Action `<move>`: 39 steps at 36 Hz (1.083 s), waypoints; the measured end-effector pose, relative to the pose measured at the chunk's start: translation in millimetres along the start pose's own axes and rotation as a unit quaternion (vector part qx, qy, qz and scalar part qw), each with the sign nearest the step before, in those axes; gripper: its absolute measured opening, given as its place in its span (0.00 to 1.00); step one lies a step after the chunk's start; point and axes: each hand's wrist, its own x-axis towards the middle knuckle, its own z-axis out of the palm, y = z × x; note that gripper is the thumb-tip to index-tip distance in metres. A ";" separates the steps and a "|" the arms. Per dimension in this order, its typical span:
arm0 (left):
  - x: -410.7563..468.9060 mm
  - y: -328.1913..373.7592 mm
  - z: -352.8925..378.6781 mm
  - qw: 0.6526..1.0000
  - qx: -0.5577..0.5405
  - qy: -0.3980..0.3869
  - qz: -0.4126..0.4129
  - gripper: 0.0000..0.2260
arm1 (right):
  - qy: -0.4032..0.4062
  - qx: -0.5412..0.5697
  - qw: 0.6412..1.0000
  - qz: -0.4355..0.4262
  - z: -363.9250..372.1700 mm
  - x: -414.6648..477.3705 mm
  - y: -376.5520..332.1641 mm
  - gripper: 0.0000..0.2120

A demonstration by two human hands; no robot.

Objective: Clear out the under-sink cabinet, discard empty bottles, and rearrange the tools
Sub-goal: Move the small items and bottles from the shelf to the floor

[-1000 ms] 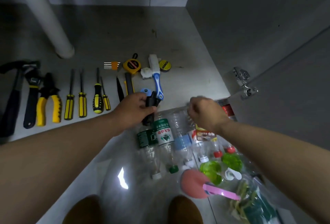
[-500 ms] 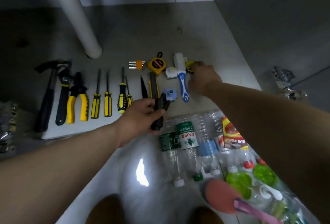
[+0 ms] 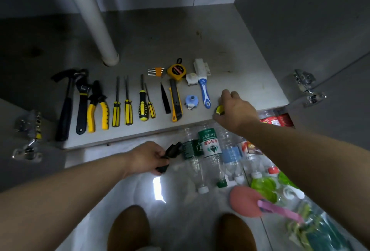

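Small yellow roll (image 3: 219, 110) pinched by fingers of right hand (image 3: 237, 109), at near-right of cabinet floor (image 3: 250, 74), right of blue-handled tool (image 3: 205, 94). Left hand (image 3: 147, 156) fingers clenched on black tool (image 3: 171, 150), just left of bottles (image 3: 210, 146). Step: prob. rearranging tools. Next: set roll into row w/o knocking neighbours.

Tools are lying in a neat row along the front of the cabinet floor (image 3: 200, 40): a black hammer (image 3: 66, 108), an adjustable wrench (image 3: 82, 102), yellow-handled pliers (image 3: 98, 108), four yellow-and-black screwdrivers (image 3: 128, 110), a yellow utility knife (image 3: 176, 100) and a yellow tape measure (image 3: 176, 71). Empty clear plastic bottles (image 3: 210, 150) are lying side by side just in front of the cabinet, caps pointing away from it. The left hand (image 3: 148, 156) is gripping a black tool (image 3: 171, 150). The right hand (image 3: 236, 110) is pinching a small yellow round item (image 3: 219, 110) near the cabinet's front edge.
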 end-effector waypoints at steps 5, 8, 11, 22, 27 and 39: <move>26.3 -25.1 18.8 0.989 -0.093 0.086 -0.074 0.07 | 0.022 0.080 0.991 -0.101 4.3 -35.0 -16.5 0.19; 41.5 -25.6 25.5 0.972 -0.167 0.153 -0.058 0.04 | -0.046 0.139 0.976 -0.162 13.9 -53.4 -26.4 0.16; 50.4 -25.5 30.7 0.962 -0.203 0.180 -0.028 0.08 | -0.110 0.148 0.964 -0.194 31.9 -64.0 -36.4 0.19; 45.5 -49.7 48.1 0.948 -0.199 0.247 -0.033 0.17 | -0.185 0.153 0.957 -0.163 88.7 -78.7 -67.9 0.22; 30.7 -45.5 50.0 0.923 -0.385 -0.003 -0.008 0.15 | -0.144 0.165 0.962 -0.164 100.2 -78.2 -77.3 0.23; 56.0 -34.2 43.7 0.953 -0.257 0.159 0.019 0.26 | -0.090 0.180 0.967 -0.157 91.8 -82.1 -57.3 0.19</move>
